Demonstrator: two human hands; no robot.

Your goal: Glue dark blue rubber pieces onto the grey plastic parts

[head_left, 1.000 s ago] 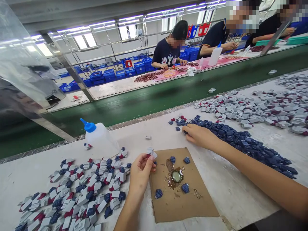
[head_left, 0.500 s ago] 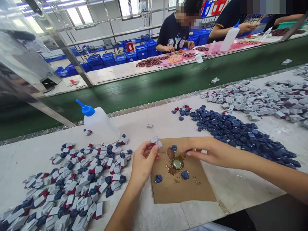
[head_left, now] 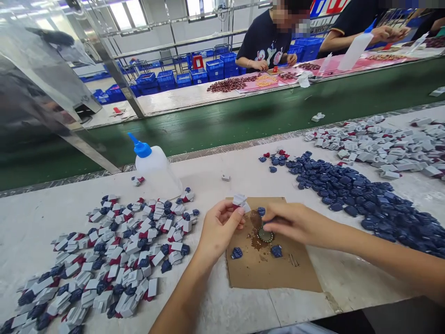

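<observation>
My left hand (head_left: 222, 227) pinches a small light-grey and dark-red plastic piece (head_left: 239, 201) above the left edge of a brown cardboard sheet (head_left: 278, 276). My right hand (head_left: 290, 221), its fingers closed, is over an upturned bottle cap (head_left: 266, 234) on the cardboard. The small dark-blue piece at its fingertips is mostly hidden now. Brown wet stains surround the cap. Loose blue pieces lie on the sheet, one at the left (head_left: 237, 253), one at the right (head_left: 276, 251) and one near the back (head_left: 261, 211).
Joined grey, red and blue pieces (head_left: 118, 260) spread at the left beside a white squeeze bottle (head_left: 156, 171). Dark-blue pieces (head_left: 347, 185) and grey ones (head_left: 392, 146) are heaped at the right. Beyond the green belt (head_left: 222, 123), a person (head_left: 266, 44) works at another table.
My right hand has moved left and slightly down, to the bottle cap. My left hand keeps its hold on the grey and red piece. The whole view has shifted a little.
</observation>
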